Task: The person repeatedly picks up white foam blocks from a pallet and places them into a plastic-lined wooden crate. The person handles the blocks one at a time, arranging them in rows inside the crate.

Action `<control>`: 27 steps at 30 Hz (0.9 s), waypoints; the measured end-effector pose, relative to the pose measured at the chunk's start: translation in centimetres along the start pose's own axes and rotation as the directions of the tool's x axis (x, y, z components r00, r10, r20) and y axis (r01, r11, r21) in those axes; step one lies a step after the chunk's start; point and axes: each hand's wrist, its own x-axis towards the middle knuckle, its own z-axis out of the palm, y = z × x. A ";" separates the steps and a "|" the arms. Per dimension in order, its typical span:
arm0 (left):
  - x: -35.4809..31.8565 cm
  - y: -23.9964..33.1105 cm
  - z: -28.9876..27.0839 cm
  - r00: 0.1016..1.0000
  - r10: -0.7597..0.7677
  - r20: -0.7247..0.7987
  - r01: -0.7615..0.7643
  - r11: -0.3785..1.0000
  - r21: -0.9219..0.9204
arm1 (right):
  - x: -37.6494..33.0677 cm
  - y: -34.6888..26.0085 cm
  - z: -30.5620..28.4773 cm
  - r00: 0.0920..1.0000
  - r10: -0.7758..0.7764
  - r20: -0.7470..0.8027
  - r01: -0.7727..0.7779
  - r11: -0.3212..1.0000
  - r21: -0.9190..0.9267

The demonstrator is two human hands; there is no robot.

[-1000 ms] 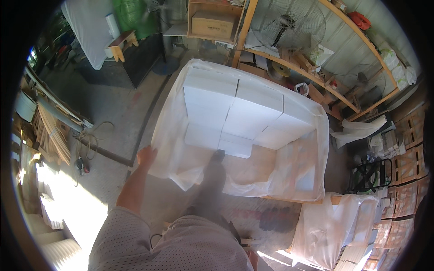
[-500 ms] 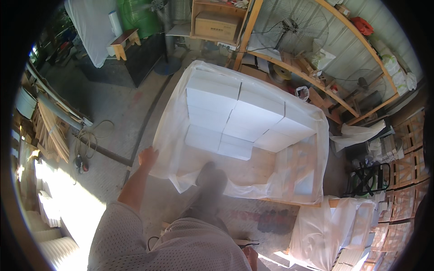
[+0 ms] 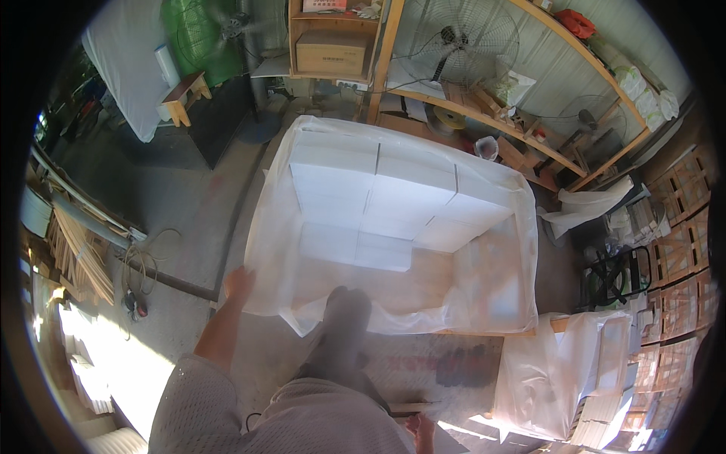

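The person stands at the near side of a big wooden crate lined with thin translucent white plastic sheet [image 3: 491,287]. The left hand [image 3: 239,283] reaches out to the near left corner of the crate and lies on the edge of the plastic lining; the fingers look spread and flat, a released grip, not clenched on the sheet (it is a little blurred, so I say this with care). The right hand [image 3: 420,430] is low at the bottom edge of the view, beside the person's body, and I cannot tell if its grip is closed or loose; it holds nothing that I can see.

Inside the crate, white rectangular foam blocks [image 3: 378,198] are stacked against the far wall, in two levels, with a lower row in front. The near part of the crate floor is bare wood, so I judge the filling is about half done. To the right stands another plastic-wrapped bundle of white slabs [image 3: 563,378].
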 end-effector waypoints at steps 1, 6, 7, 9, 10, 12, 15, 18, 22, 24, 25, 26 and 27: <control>0.0 0.0 0.1 1.000 -0.014 0.013 0.014 1.000 0.017 | 0.0 0.2 0.1 1.000 0.004 -0.001 -0.004 1.000 0.013; 0.2 0.3 0.5 1.000 0.012 0.002 -0.012 0.999 0.042 | -1.1 2.6 1.3 0.999 -0.003 -0.043 0.007 0.995 0.104; 0.3 0.2 0.6 1.000 0.012 -0.012 -0.011 0.998 0.058 | -1.4 3.2 1.7 0.999 0.000 -0.049 0.006 0.993 0.119; 0.3 0.2 0.8 1.000 0.019 -0.022 -0.017 0.996 0.084 | -2.3 4.5 2.4 0.998 0.014 -0.057 -0.005 0.988 0.153; 0.3 0.1 0.9 0.999 0.026 -0.019 -0.025 0.996 0.091 | -2.8 5.0 2.7 0.998 0.023 -0.057 -0.013 0.985 0.172; 0.3 0.1 1.2 0.999 0.039 -0.032 -0.036 0.994 0.107 | -3.9 6.0 3.5 0.997 0.051 -0.062 -0.037 0.978 0.208; 0.4 0.3 1.5 0.997 0.052 -0.057 -0.045 0.991 0.128 | -5.5 7.3 4.3 0.987 0.106 -0.118 -0.071 0.960 0.270; 0.5 0.7 1.6 0.998 0.047 -0.044 -0.041 0.990 0.134 | -6.0 8.6 5.4 0.978 0.126 -0.165 -0.070 0.948 0.311; 0.4 0.0 1.8 0.998 0.053 -0.026 -0.049 0.989 0.138 | -5.7 11.4 6.9 0.977 0.139 -0.159 -0.091 0.957 0.277; 1.0 -0.3 2.5 0.999 0.048 -0.006 -0.047 0.991 0.129 | -5.2 13.1 7.3 0.972 0.124 -0.201 -0.061 0.953 0.296; 1.2 -0.8 2.9 0.998 0.061 0.004 -0.061 0.992 0.113 | -4.9 14.1 8.0 0.978 0.007 -0.211 0.046 0.969 0.243; 1.5 -1.3 3.3 0.994 0.105 0.040 -0.105 0.994 -0.007 | -4.7 15.1 8.6 0.978 -0.039 -0.205 0.110 0.932 0.345; 2.1 -1.7 3.7 0.992 0.091 0.085 -0.092 0.996 0.011 | -4.5 16.2 9.3 0.972 -0.024 -0.232 0.109 0.926 0.360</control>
